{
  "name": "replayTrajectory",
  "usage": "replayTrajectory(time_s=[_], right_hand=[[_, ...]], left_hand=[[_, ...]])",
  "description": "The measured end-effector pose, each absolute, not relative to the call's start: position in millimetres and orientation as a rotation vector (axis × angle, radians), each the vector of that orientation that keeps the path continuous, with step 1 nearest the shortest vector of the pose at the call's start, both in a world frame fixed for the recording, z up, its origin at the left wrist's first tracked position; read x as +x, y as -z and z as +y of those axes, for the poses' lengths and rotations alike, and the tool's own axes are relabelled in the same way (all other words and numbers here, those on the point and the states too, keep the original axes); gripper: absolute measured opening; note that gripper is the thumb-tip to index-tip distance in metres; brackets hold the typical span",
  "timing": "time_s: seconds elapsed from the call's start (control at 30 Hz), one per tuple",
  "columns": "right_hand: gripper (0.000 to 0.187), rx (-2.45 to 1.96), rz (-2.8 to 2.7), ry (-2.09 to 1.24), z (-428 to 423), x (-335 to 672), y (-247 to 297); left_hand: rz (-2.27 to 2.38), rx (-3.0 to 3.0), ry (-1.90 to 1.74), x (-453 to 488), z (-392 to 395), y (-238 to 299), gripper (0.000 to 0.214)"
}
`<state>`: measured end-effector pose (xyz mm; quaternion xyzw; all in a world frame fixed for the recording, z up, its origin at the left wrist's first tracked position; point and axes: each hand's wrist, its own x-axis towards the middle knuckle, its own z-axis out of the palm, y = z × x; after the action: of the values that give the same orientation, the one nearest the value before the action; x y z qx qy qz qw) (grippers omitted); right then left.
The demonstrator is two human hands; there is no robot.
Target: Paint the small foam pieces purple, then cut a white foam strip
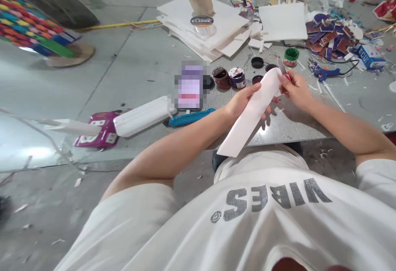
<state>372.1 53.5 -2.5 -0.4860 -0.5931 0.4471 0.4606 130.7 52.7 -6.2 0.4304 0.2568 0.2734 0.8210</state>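
Observation:
A long white foam strip (pixel 252 112) is held slanted over the grey cutting mat (pixel 287 126), in front of my body. My left hand (pixel 243 102) grips the strip around its middle, fingers wrapped under it. My right hand (pixel 293 87) is closed on a small knife with a pink handle (pixel 284 73); its blade rests at the strip's rounded far end.
Paint jars (pixel 236 77) and a green-lidded pot (pixel 291 56) stand beyond the strip. A blue cutter (pixel 190 117), a pixelated phone (pixel 190 86) and a white strip (pixel 140 116) lie left. White boards (pixel 210 23), purple scraps (pixel 329 36) and a blue glue gun (pixel 323 73) sit farther back.

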Motion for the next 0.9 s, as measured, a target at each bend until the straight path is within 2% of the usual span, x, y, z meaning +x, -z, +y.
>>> replayTrajectory(time_s=[0.2, 0.47, 0.9], right_hand=[[0.073, -1.154, -1.473, -1.003, 51, 376, 7], [0.075, -1.114, -1.654, -0.917, 41, 368, 0], [0.069, -1.089, -1.675, -0.974, 38, 362, 6]], left_hand=[[0.517, 0.875, -0.616, 130, 51, -1, 0.064], [0.528, 0.916, -0.676, 128, 53, -4, 0.059], [0.508, 1.013, -0.733, 127, 56, 6, 0.075]])
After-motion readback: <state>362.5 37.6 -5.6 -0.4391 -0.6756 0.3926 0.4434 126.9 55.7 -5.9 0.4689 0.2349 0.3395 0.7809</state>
